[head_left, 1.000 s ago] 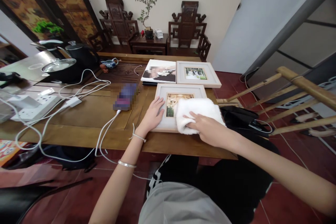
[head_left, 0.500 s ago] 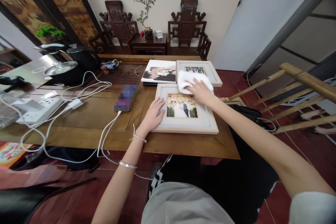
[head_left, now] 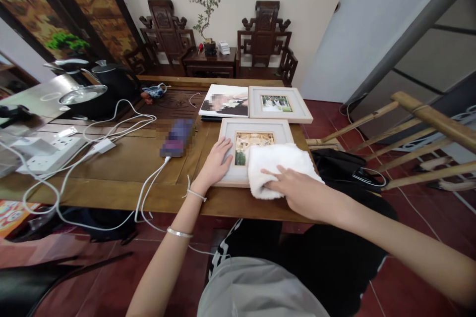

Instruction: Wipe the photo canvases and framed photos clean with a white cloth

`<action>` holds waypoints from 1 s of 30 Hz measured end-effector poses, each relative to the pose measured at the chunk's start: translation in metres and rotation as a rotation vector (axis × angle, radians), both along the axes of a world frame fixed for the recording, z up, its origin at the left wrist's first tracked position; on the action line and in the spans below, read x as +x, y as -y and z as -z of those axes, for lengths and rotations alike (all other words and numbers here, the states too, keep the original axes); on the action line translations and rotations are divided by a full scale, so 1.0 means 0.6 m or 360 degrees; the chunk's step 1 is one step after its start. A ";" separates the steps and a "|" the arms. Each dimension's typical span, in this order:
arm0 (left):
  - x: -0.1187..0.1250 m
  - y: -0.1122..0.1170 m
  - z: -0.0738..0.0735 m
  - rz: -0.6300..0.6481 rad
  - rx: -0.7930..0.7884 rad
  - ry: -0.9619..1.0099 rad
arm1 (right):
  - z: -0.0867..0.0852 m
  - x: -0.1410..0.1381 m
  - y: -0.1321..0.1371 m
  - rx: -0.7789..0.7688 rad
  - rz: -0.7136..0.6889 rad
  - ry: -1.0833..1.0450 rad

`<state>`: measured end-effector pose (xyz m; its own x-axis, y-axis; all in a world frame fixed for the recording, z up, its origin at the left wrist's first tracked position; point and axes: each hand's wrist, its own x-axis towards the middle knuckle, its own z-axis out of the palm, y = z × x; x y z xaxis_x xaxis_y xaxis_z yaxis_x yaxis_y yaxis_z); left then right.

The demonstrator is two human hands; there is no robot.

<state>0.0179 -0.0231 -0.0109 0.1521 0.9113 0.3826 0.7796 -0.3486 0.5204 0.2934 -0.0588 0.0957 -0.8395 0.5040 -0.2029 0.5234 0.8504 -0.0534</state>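
Observation:
A light wooden picture frame (head_left: 256,125) with a wedding photo lies flat near the table's front edge. My left hand (head_left: 217,161) rests on its left side, fingers stretched out. Under my right hand (head_left: 297,188) is a fluffy white cloth (head_left: 278,158), pressed on the frame's lower right part and hiding that corner and much of the photo. The fingers of this hand are curled into the cloth. Behind lies a second picture frame (head_left: 305,111) with an outdoor photo, beside a photo album (head_left: 225,104) or print with a partly blurred cover.
On the wooden table (head_left: 130,148) to the left are a phone (head_left: 176,137) on a charging cable, a white power strip (head_left: 52,153), tangled white cables and a black pot (head_left: 84,101). A wooden rack (head_left: 409,138) stands at right. Carved chairs (head_left: 266,34) line the wall.
My right hand has brought the white cloth from the frame's top edge down to its lower right corner, uncovering the rear frame. My left hand stays on the frame.

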 end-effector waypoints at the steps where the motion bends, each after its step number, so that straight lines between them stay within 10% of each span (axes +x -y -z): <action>1: 0.000 0.000 0.000 0.0002 0.0001 -0.0005 | -0.006 0.001 0.012 -0.0038 -0.0036 -0.0007; 7: -0.001 0.001 -0.001 0.0009 -0.0016 -0.0033 | 0.032 -0.015 0.003 0.0007 -0.0047 -0.0122; 19: 0.000 0.001 -0.002 0.0018 -0.0044 0.0046 | 0.084 -0.089 -0.239 0.0362 0.0394 -0.0348; 25: 0.007 0.011 -0.012 -0.0080 0.0054 0.0406 | 0.063 -0.181 -0.174 0.0131 0.0281 -0.0215; 30: 0.009 0.012 -0.011 -0.0127 0.0137 0.0475 | 0.035 -0.163 -0.082 -0.0058 0.0037 -0.0079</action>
<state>0.0233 -0.0303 -0.0045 -0.0490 0.8782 0.4757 0.6236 -0.3452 0.7014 0.1958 -0.0096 0.0747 -0.8373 0.5163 -0.1799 0.5388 0.8351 -0.1108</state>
